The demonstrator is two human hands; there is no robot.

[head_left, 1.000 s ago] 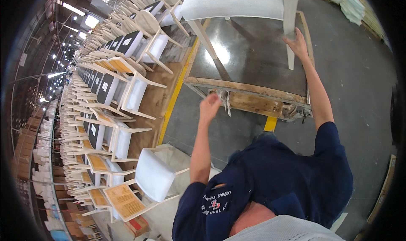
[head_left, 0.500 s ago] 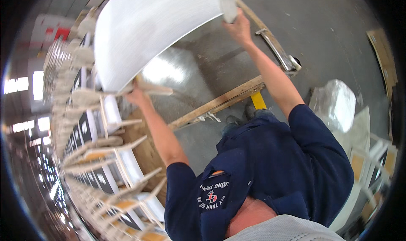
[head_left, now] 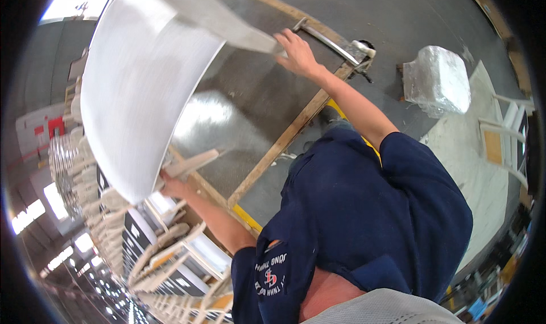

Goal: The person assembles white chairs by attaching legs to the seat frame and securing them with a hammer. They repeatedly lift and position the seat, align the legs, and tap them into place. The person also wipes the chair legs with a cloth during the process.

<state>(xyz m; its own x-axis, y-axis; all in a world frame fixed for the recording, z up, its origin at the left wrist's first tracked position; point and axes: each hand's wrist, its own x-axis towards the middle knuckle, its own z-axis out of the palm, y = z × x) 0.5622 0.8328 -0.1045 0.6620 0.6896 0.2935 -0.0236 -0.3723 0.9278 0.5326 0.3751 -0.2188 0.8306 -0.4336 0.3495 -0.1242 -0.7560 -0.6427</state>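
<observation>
overhead, both hands grip a white chair (head_left: 142, 85): left hand (head_left: 170, 183) at seven o'clock apparently clasps one leg, right hand (head_left: 297, 54) at one o'clock another; lowering needs control.

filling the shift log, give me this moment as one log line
left hand: gripping leg of white chair | right hand: gripping another leg | chair: raised, tilted | below: wood-framed cart | left side: rows of white chairs

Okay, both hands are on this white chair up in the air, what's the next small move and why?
Probably lower it a little and level it before carrying on. The white chair hangs tilted overhead, the right hand gripping one leg and the left hand another near the seat edge. It sits above the wood-framed platform, with rows of stacked chairs close on the left, so a tilted swing could clip them.
</observation>
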